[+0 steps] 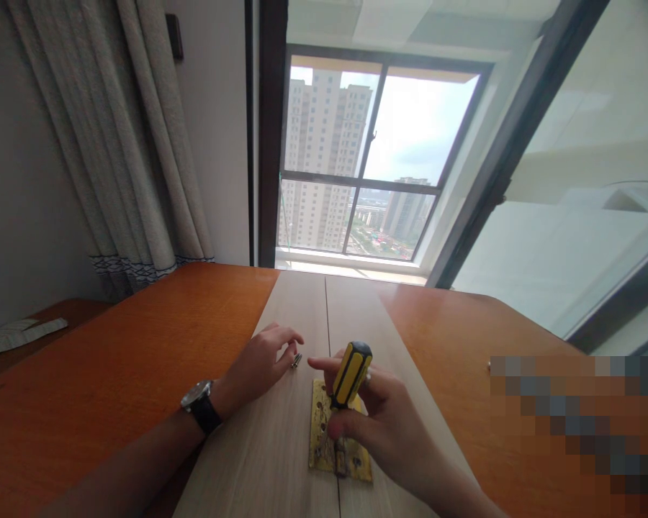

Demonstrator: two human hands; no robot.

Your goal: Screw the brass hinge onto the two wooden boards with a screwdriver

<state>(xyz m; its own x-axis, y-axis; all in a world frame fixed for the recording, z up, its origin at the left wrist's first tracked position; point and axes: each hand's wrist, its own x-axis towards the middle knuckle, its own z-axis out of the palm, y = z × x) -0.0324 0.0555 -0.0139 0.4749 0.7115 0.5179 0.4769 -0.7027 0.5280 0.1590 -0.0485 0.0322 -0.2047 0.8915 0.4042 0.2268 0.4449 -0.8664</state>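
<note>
A yellow-and-black screwdriver is held in my right hand, handle up, its shaft hidden by the fingers. Beneath that hand lies a brass-coloured hinge with several screw holes, set across the seam between two pale wooden boards. My left hand rests on the left board with its fingers curled. At its fingertips are a few small screws; whether the fingers grip them or only touch them is hard to see.
The boards lie on an orange-brown wooden table. A grey curtain hangs at the left, and a window stands beyond the table. White paper-like strips lie at the far left. A blurred patch covers the lower right.
</note>
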